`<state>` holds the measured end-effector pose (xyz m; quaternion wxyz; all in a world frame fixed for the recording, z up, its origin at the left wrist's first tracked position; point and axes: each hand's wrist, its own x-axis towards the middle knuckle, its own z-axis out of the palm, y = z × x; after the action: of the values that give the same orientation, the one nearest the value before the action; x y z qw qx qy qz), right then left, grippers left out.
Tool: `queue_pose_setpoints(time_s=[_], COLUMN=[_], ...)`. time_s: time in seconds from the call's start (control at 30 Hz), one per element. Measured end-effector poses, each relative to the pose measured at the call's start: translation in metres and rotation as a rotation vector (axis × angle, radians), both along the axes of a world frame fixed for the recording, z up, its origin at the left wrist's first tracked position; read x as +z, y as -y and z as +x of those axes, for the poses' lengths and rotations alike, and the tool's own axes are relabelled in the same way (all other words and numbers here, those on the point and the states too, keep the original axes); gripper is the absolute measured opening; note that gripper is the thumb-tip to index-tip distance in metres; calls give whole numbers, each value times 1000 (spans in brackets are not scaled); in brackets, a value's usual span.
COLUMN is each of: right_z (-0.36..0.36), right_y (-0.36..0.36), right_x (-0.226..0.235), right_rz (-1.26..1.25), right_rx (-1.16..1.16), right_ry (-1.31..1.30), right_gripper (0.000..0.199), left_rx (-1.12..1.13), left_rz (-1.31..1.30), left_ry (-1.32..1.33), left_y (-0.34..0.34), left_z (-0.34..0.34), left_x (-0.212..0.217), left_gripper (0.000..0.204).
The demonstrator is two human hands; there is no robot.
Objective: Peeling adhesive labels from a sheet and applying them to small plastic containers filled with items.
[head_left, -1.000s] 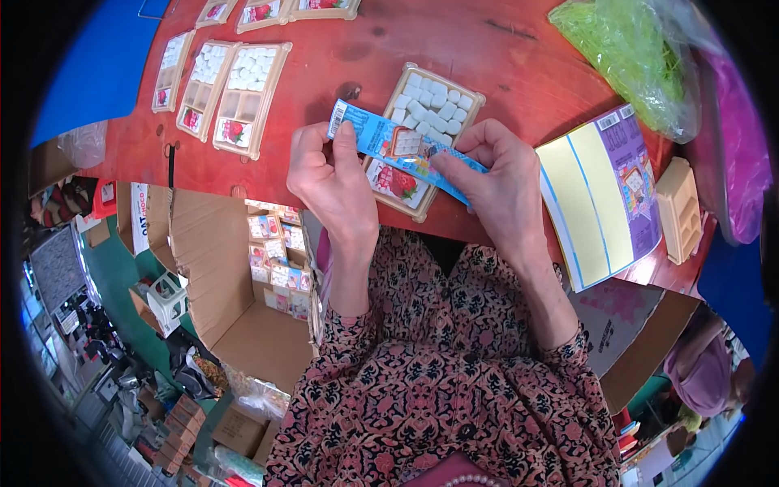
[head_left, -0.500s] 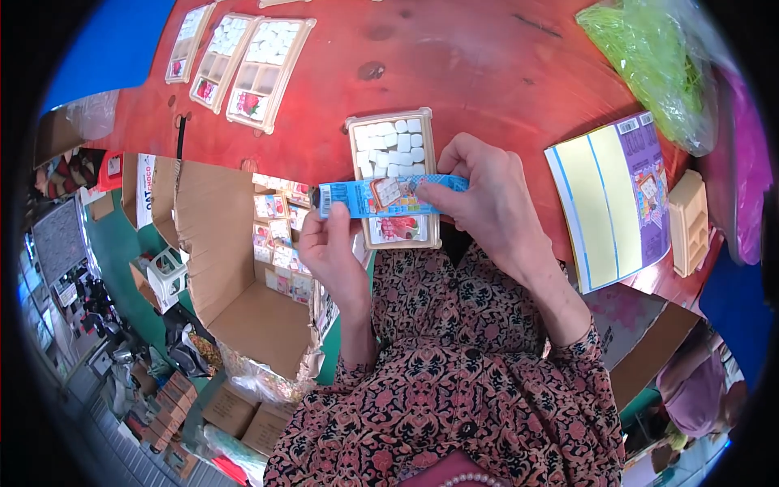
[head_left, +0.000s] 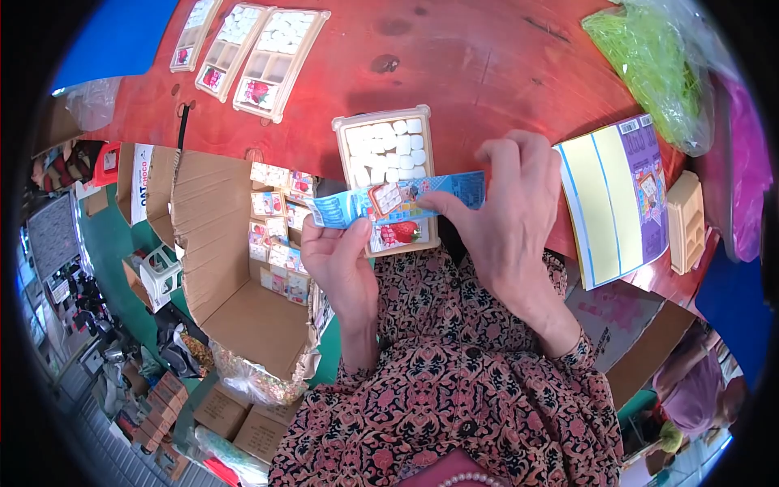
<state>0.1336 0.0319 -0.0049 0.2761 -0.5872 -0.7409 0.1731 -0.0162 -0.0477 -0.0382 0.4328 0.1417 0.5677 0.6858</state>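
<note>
A shallow cream tray (head_left: 342, 144) holds rows of white marshmallow-like pieces (head_left: 398, 150) in its far part. A red strawberry picture (head_left: 401, 234) shows in its near part. Across the tray lies a printed blue paper band (head_left: 357, 203), tilted up towards the right. My left hand (head_left: 339, 253) pinches the band's left end, thumb on top. My right hand (head_left: 513, 199) is at the other end: its thumb rests on the band while the bent fingers are raised away from it. Whatever lies under the band is hidden.
Similar filled trays (head_left: 286, 73) lie at the far left of the red table (head_left: 454, 73). To the right are a yellow-and-purple printed sheet (head_left: 613, 203), a cream tray (head_left: 687, 223) and a bag of green shreds (head_left: 649, 69). An open carton (head_left: 215, 243) with small packs stands left.
My right hand's fingers have lifted off the band and spread from the thumb. The band's right end has tilted upward, and the tray has shifted slightly left.
</note>
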Motion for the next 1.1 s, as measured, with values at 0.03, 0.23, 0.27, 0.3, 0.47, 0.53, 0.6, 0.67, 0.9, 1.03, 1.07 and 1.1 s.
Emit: queue_pose_setpoints(time_s=[0.03,0.23,0.27,0.3,0.47,0.53,0.6,0.67,0.9,1.03,1.07,1.1], right_z=[1,4,5,7,21,26,38,41,49,52,52,52], right_y=[5,21,23,25,36,41,42,50,63,69,70,71], right_x=[4,6,7,8,18,17,13,-4,-9,-12,-13,-13], right_rz=[-20,-163,-162,-423,-805,-587,-352,-103,57,91,110,107], right_rx=[-15,59,54,56,117,229,410,477,488,493,496,497], right_ry=[1,-401,-401,-595,-1079,-1007,-783,-760,-743,-691,-671,-673], right_gripper=[42,23,23,23,20,20,25,22,32,35,35,35], left_rx=[0,-19,-23,-36,-142,-221,-325,-473,-896,-1073,-1071,-1074], left_rz=[2,161,161,177,307,338,596,595,534,445,441,431], left_ry=[1,-54,-53,-48,23,31,154,38,-178,-184,-186,-147], left_y=[1,-4,-5,-5,2,0,-5,-11,-24,-33,-32,-30], left_z=[0,1,2,3,-5,-6,2,-3,-20,-21,-20,-18], left_x=[2,20,22,23,15,14,6,9,16,25,25,25], left_gripper=[31,36,36,37,34,35,17,16,13,17,17,17])
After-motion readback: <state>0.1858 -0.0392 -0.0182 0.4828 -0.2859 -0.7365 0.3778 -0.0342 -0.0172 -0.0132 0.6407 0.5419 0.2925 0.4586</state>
